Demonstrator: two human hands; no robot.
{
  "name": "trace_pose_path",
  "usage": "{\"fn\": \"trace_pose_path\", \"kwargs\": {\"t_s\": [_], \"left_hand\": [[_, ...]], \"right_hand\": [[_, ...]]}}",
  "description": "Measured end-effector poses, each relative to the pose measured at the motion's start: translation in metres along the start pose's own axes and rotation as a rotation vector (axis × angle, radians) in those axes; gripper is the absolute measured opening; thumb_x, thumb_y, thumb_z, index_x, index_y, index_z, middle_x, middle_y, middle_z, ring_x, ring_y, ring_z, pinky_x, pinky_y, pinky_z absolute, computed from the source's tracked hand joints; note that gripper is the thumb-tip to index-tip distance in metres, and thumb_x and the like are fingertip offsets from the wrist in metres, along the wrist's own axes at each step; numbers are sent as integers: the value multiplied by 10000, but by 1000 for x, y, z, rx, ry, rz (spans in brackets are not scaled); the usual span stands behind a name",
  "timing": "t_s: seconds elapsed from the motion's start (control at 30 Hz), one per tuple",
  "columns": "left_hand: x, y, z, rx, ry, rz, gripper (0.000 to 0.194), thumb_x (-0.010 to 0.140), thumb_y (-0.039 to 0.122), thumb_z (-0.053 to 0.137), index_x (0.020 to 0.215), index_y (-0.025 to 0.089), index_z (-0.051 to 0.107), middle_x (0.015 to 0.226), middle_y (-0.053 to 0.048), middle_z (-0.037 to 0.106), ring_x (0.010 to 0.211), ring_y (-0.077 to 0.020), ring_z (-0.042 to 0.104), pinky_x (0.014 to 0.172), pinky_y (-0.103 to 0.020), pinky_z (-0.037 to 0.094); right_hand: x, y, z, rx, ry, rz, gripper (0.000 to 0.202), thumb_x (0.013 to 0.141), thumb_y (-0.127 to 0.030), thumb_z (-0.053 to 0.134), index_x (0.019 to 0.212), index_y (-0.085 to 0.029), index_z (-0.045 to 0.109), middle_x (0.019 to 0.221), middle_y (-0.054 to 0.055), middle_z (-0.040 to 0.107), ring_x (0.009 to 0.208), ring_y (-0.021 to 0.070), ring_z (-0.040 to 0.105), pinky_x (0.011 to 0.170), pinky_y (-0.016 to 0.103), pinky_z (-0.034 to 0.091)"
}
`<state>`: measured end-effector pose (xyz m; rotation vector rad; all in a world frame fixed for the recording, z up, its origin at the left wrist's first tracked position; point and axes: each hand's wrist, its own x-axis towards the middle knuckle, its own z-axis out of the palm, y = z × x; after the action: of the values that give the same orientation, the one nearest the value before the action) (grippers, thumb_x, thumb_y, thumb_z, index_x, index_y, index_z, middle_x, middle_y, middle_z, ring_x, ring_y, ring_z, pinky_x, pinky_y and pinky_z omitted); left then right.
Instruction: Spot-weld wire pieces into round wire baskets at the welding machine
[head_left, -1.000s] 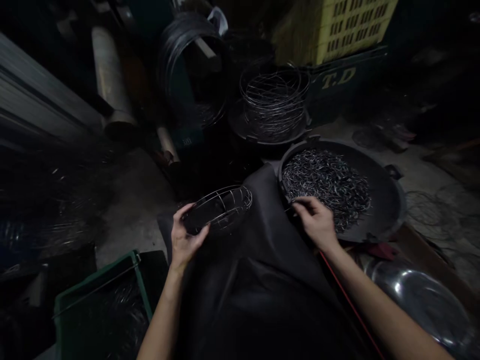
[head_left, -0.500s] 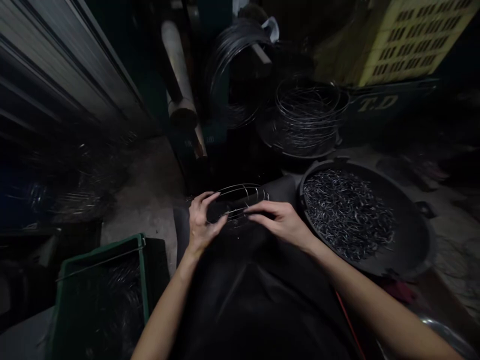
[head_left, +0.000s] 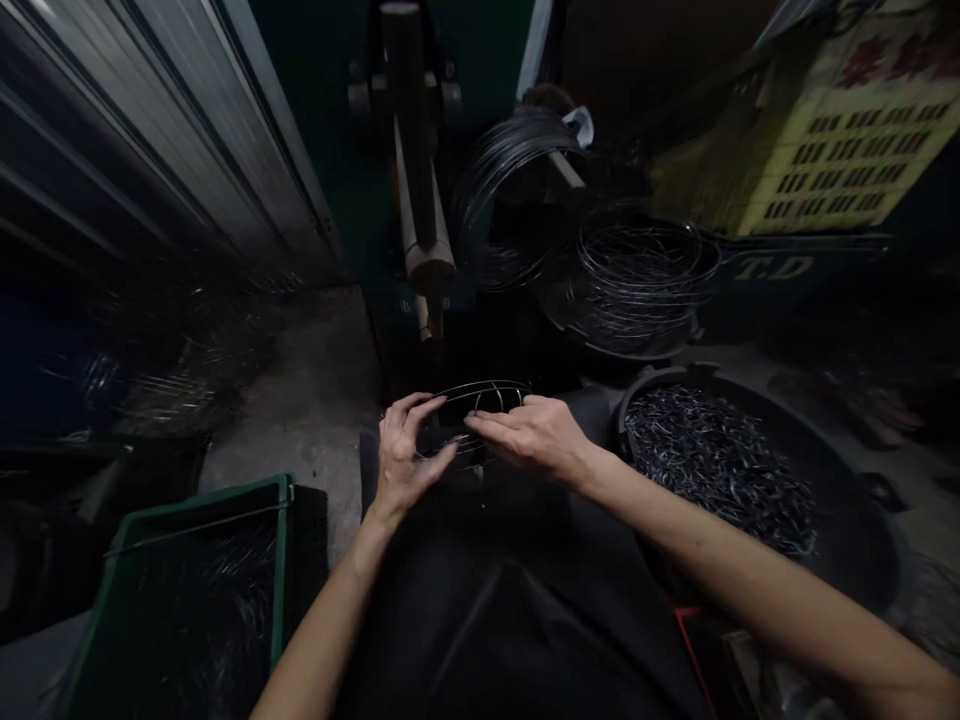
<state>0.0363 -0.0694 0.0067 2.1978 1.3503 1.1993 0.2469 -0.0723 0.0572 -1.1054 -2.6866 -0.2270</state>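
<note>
In the head view a round wire frame (head_left: 486, 384), made of thin rings joined by small curved wire pieces, is held above my black-covered lap. My left hand (head_left: 409, 445) grips its left side, fingers on the upper ring and thumb lower down. At the right side my right hand (head_left: 529, 432) is closed, its fingers pressed together at the curved pieces. Its fingertips partly cover the frame, and whether they pinch a separate piece I cannot make out. Right of my right forearm stands a black pan (head_left: 851, 520) of short bent wire pieces (head_left: 720, 465).
A green crate (head_left: 281, 580) with wire pieces stands at lower left. Ahead is a machine with a cylindrical arm (head_left: 429, 265). Beyond lie a hanging wire coil (head_left: 495, 150), a basin of wire rings (head_left: 637, 265) and a yellow crate (head_left: 832, 150). Corrugated metal (head_left: 172, 130) lines the left.
The view has tilted up and turned left, so the surroundings appear lower and further right. My right hand has moved in closer over the wire frame; the left keeps its grip.
</note>
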Motion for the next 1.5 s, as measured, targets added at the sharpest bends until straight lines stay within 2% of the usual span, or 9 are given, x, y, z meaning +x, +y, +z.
{"fn": "trace_pose_path", "kwargs": {"t_s": [0.27,0.57,0.8,0.93,1.17,1.3,1.5], "left_hand": [[3,-11,0,-26,6,8,484,720,267,717,1167,245,531,1145,-82,556,1071,-239,561,929,-428,471],[4,-19,-2,-62,88,3,494,715,250,726,1165,232,524,1132,-86,558,1062,-235,566,912,-418,482],[17,-19,-4,-39,136,9,469,718,231,714,1150,231,530,1130,-89,554,1052,-238,571,893,-421,485],[24,-23,-3,-4,158,17,461,722,225,710,1149,232,534,1120,-89,559,1050,-239,571,887,-417,485],[32,-34,2,13,165,17,465,720,249,716,1150,236,539,1125,-86,559,1049,-237,570,881,-408,485],[37,-39,3,15,174,27,458,719,245,717,1143,233,544,1119,-84,562,1049,-235,569,892,-411,481],[48,-47,4,22,178,43,452,725,263,714,1143,238,545,1121,-83,563,1058,-234,569,897,-413,481]], "right_hand": [[7,18,9,32,90,-205,297,916,-158,475,1158,-224,634,1134,27,676,659,96,616,545,280,374],[14,18,9,-199,278,-316,297,898,-110,494,1129,-213,649,1197,-8,643,625,53,561,542,249,378],[24,24,12,-211,274,-275,326,886,-141,528,1163,-274,636,1201,-19,643,549,58,492,516,264,365],[31,28,15,-243,317,-284,297,890,-140,526,1133,-255,653,1184,-21,652,562,64,501,521,260,372],[39,36,21,-151,251,-252,383,895,-120,493,1228,-278,596,1213,3,637,581,64,524,552,259,391],[43,39,26,-188,282,-257,349,892,-120,491,1183,-261,624,1210,6,635,574,71,527,537,264,381],[51,40,22,-200,279,-240,337,892,-100,488,1161,-245,631,1226,4,623,555,59,522,534,264,379]]}}
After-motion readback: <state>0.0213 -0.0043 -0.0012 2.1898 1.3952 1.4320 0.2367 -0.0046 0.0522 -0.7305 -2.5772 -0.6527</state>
